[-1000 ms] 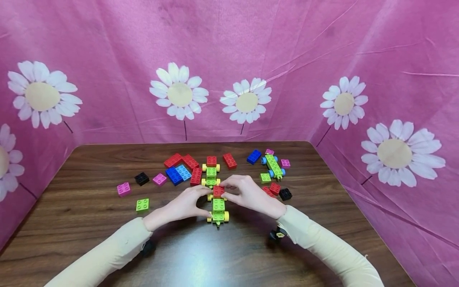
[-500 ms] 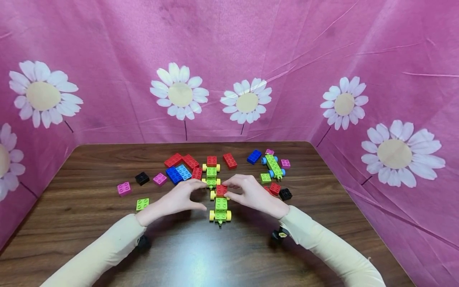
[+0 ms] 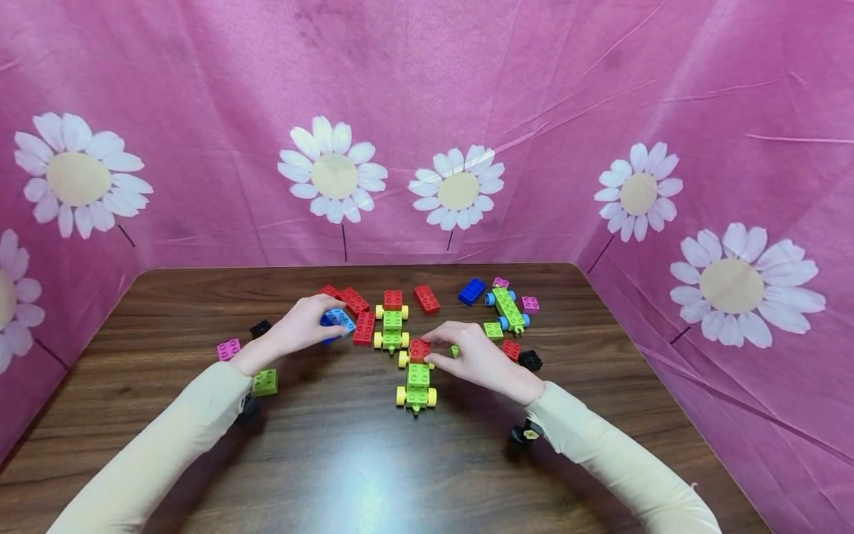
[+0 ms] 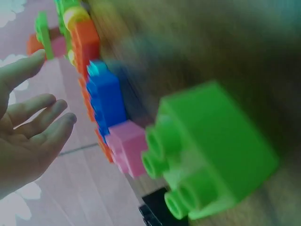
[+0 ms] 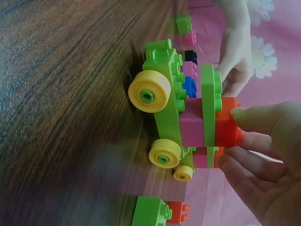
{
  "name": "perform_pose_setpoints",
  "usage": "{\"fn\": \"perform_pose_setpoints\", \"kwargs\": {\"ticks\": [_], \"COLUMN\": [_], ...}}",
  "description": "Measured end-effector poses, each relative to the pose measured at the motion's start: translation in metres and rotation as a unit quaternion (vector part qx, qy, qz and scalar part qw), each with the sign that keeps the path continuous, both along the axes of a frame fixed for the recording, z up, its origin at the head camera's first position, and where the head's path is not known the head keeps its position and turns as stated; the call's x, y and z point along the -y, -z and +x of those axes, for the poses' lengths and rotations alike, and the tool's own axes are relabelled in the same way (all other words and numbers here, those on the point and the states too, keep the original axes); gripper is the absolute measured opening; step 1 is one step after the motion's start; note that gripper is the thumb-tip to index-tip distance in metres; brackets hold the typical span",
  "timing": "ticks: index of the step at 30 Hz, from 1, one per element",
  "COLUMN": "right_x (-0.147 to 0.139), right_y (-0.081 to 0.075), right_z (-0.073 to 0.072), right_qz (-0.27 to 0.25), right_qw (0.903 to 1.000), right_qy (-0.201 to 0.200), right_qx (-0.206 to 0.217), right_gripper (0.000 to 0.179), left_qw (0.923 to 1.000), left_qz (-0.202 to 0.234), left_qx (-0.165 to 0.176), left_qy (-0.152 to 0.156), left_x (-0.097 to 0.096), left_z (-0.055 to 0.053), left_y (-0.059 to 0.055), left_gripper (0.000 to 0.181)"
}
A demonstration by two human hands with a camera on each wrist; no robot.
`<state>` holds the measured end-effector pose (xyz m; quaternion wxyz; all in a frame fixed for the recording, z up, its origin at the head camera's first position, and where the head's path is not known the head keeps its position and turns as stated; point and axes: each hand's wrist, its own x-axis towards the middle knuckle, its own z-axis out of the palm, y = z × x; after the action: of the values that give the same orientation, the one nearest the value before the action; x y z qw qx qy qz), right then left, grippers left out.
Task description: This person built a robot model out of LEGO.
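Observation:
My right hand (image 3: 477, 357) pinches the red brick (image 3: 419, 350) that tops the nearer toy car (image 3: 418, 377). In the right wrist view this car's green base (image 5: 168, 117) has yellow wheels and carries a pink brick (image 5: 191, 123), a green plate (image 5: 208, 106) and that red brick. A second car (image 3: 392, 320) of the same build stands just behind it. Over at the left, my left hand (image 3: 302, 324) reaches over the dark blue brick (image 3: 329, 338) and the light blue brick (image 3: 342, 320). Its fingers are spread with nothing between them in the left wrist view.
Red bricks (image 3: 363, 328) lie between the blue ones and the cars. A green brick (image 3: 265, 382), a pink brick (image 3: 228, 349) and a black brick (image 3: 259, 328) are around the left forearm. At right stands a green wheeled base (image 3: 510, 308) among several loose bricks.
My left hand has left the nearer car and moved left and away from me to the blue bricks. My right hand has shifted that car slightly to the right.

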<state>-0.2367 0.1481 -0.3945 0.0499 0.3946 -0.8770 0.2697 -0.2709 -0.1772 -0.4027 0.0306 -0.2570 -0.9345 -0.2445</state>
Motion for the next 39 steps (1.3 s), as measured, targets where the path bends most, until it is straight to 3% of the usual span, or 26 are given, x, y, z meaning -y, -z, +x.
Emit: {"fn": "perform_pose_setpoints", "kwargs": {"ticks": [7,17,26,39], "right_x": [0.0,-0.003,-0.004,-0.006], "right_y": [0.002,0.001,0.002,0.004], "right_z": [-0.002,-0.005,-0.008,-0.013], "right_qz": [0.002,0.003,0.001,-0.001], "right_qw": [1.0,0.9999,0.9999,0.9999], "right_qy": [0.003,0.011,0.009,0.011], "right_qx": [0.004,0.002,0.009,0.011], "right_gripper": [0.028,0.028,0.028,0.028], "left_qw": [0.9992,0.9968,0.9943,0.9922], "left_qz": [-0.04,-0.079,-0.105,-0.121], "left_qx": [0.004,-0.001,0.019,0.001], "left_qy": [0.006,0.0,0.0,0.032], "left_x": [0.006,-0.001,-0.005,-0.007], "left_z": [-0.018,-0.03,-0.03,-0.026], "left_y": [0.004,0.005,0.007,0.004], "left_gripper": [0.035,0.023,0.027,0.018]}}
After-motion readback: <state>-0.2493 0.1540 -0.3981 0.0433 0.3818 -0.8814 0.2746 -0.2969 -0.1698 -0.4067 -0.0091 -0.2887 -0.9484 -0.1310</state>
